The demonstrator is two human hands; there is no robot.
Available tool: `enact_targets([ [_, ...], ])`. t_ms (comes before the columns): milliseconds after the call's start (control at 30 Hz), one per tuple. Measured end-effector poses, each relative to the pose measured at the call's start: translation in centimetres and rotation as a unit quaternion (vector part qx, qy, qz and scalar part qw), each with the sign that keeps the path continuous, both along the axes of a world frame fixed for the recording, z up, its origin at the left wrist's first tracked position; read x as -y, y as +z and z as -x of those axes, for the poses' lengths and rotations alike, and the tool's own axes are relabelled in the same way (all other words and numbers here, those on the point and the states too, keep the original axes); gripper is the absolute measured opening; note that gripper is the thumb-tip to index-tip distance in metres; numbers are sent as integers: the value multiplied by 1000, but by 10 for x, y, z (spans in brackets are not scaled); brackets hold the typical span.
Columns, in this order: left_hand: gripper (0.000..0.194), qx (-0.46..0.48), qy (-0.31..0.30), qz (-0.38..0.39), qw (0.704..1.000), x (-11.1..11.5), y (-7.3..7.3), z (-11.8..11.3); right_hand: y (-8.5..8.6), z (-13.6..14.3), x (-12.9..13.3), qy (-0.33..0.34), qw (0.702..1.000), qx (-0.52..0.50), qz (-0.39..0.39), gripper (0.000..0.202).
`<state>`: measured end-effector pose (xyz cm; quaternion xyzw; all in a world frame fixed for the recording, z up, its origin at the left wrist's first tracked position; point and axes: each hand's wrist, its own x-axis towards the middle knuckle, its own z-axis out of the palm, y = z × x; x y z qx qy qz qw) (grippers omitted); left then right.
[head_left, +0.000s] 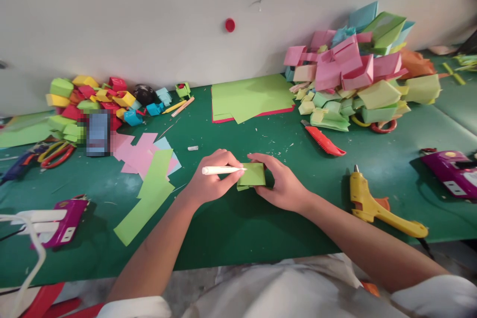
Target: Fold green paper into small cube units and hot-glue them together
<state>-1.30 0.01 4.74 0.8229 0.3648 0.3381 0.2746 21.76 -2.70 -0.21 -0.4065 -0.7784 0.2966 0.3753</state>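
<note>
A small folded green paper box (254, 174) is in the middle, near the front of the green table. My right hand (281, 182) grips its right side, fingers at the back edge and thumb at the front. A white pen (218, 170) lies across my left hand (214, 179), pinched between thumb and fingers. The pen's tip points right and is at the box's upper left edge; whether it touches the paper is too small to tell.
Green sheets (253, 97) lie behind the hands. Paper strips (149, 194) and a phone (98, 133) are left. A red cutter (324, 140), yellow glue gun (383, 208) and a heap of paper boxes (346, 69) are right. Purple power sockets (69, 221) stand left.
</note>
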Motion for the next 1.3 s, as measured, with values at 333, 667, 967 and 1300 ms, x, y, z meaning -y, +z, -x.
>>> enact_targets([
  [333, 9, 6, -12, 9, 1000, -1, 0, 2, 0, 0, 0, -3, 1000, 0, -10, 71],
  [667, 7, 19, -26, 6, 999, 0, 0, 1, 2, 0, 1, -5, 1000, -3, -6, 73],
  [967, 6, 19, -27, -3, 999, 0, 0, 1, 1, 0, 0, -5, 1000, -7, -1, 73],
  [1300, 9, 14, -26, -8, 1000, 1, 1, 1, 1, 0, -1, -5, 1000, -16, 3, 73],
])
